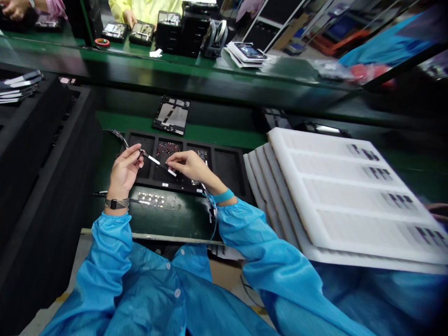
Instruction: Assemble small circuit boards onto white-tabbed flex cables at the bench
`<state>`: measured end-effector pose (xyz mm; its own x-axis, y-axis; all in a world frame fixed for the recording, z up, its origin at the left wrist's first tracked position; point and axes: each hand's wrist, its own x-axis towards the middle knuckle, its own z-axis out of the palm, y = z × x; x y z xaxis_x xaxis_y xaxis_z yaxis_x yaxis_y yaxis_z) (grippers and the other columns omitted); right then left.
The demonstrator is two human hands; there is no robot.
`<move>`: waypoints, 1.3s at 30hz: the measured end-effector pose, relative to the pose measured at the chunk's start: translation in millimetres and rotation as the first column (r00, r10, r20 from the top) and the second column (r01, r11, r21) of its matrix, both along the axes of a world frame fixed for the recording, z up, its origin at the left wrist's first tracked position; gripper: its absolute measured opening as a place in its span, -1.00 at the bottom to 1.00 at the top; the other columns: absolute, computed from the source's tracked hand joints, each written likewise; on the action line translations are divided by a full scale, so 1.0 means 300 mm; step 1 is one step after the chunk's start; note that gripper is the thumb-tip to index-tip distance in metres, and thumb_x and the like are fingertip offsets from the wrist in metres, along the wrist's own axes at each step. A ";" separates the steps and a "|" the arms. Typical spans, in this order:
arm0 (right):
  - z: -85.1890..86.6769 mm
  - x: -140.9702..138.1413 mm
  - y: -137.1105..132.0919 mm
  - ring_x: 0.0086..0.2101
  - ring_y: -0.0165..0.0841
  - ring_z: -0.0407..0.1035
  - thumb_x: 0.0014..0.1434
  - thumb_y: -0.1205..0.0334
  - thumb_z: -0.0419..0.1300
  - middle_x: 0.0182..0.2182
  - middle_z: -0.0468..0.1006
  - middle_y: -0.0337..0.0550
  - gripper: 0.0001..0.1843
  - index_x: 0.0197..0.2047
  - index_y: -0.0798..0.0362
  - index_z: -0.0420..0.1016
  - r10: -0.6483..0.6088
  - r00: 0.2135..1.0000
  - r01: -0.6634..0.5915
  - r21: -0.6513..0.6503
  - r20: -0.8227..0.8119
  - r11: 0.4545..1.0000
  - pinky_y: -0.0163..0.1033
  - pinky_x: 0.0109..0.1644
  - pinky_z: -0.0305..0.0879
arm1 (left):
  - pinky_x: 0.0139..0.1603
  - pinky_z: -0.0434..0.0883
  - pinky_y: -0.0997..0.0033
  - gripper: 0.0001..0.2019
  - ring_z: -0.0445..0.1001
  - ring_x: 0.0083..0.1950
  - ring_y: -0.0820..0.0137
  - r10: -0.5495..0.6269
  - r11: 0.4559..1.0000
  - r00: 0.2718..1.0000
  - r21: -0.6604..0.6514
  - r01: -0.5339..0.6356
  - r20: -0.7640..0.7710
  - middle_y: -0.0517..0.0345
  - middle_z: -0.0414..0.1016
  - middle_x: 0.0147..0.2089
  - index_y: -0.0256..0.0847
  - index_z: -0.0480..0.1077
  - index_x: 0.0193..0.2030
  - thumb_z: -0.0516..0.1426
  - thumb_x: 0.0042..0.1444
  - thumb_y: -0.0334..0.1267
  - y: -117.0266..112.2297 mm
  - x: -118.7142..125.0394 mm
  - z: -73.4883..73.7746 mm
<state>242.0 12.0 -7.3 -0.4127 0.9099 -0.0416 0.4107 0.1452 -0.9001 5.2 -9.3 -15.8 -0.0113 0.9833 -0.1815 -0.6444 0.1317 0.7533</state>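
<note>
My left hand [126, 170] is closed in a pinch on a thin dark flex cable with white patches [154, 160], which slants down to the right over the black foam tray [128, 135]. A shiny narrow end [117, 134] sticks out beyond these fingers at the upper left. My right hand [191, 167], a blue band at its wrist, is pinched close to the cable's lower right end; what lies between its fingertips is too small to make out. Small circuit boards [168, 148] lie in the tray compartments under the hands. A panel of small boards [151, 199] rests on the green bench in front.
Stacked white foam trays [343, 186] holding dark strips stand at the right. Tall black foam trays [52, 154] rise at the left. A tablet-like device [171, 115] lies behind the tray. Across a raised shelf [115, 53], co-workers' hands [130, 18] handle similar devices.
</note>
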 end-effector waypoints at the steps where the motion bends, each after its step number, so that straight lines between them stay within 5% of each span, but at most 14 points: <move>1: 0.009 0.007 -0.004 -0.36 -0.24 0.64 0.25 0.16 0.35 -0.42 0.71 -0.12 -0.84 -0.24 0.09 0.65 -0.014 1.000 0.014 0.004 -0.017 1.000 -0.17 -0.16 0.55 | -0.32 0.41 0.54 -0.77 0.53 -0.32 0.52 0.000 1.000 1.000 -0.008 0.000 0.009 0.11 0.61 -0.27 -0.26 0.66 -0.13 0.30 0.09 -0.54 -0.001 -0.003 0.002; 7: 0.081 0.084 -0.024 -0.37 -0.24 0.62 0.17 -0.04 0.45 -0.40 0.68 -0.08 -0.66 -0.24 0.07 0.58 -0.181 0.968 0.185 0.008 -0.173 0.983 -0.14 -0.22 0.58 | -0.25 0.47 0.58 -0.75 0.57 -0.27 0.53 -0.009 0.999 0.996 -0.033 0.011 0.084 0.13 0.62 -0.24 -0.22 0.66 -0.16 0.22 0.16 -0.59 -0.005 -0.022 0.015; 10: 0.131 0.124 -0.044 -0.32 -0.22 0.60 0.21 -0.01 0.41 -0.36 0.68 -0.08 -0.71 -0.25 0.06 0.59 -0.249 0.963 0.264 0.158 -0.105 0.952 -0.12 -0.16 0.55 | -0.26 0.49 0.56 -0.79 0.60 -0.25 0.49 -0.015 0.999 0.994 -0.027 0.018 0.108 0.15 0.62 -0.27 -0.19 0.62 -0.21 0.25 0.18 -0.58 -0.006 -0.029 0.013; 15: 0.201 0.145 -0.116 -0.24 -0.21 0.54 0.29 0.10 0.33 -0.25 0.71 -0.08 -0.83 -0.26 0.01 0.65 -0.385 0.923 0.351 0.445 -0.016 0.824 -0.08 -0.06 0.49 | -0.31 0.50 0.55 -0.83 0.62 -0.27 0.47 0.007 1.000 0.998 0.005 -0.008 0.064 0.15 0.66 -0.25 -0.19 0.56 -0.24 0.33 0.13 -0.53 -0.009 -0.001 0.001; 24: 0.123 -0.011 -0.189 -0.32 -0.26 0.52 0.28 0.15 0.30 -0.33 0.71 -0.15 -0.85 -0.27 0.01 0.66 -0.156 0.988 0.146 0.289 0.010 0.946 -0.18 -0.18 0.44 | -0.37 0.57 0.48 -0.66 0.61 -0.37 0.43 -0.074 0.996 0.992 0.040 0.079 -0.104 0.12 0.65 -0.34 -0.31 0.60 -0.21 0.52 -0.13 -0.33 -0.055 0.150 -0.017; 39: 0.107 0.004 -0.169 -0.36 -0.29 0.51 0.25 0.17 0.29 -0.38 0.69 -0.15 -0.85 -0.31 0.03 0.64 -0.193 0.980 0.177 0.249 0.041 0.952 -0.21 -0.22 0.41 | -0.40 0.59 0.41 -0.62 0.60 -0.41 0.38 -0.114 0.992 0.976 0.032 0.122 -0.184 0.11 0.65 -0.37 -0.30 0.59 -0.29 0.56 -0.22 -0.22 -0.071 0.166 -0.012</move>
<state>243.3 -38.8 24.7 -0.2396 0.9559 0.1697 0.5066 0.2722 -0.8181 55.1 -30.6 -19.4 0.0767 0.9865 -0.1448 -0.4784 0.1638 0.8627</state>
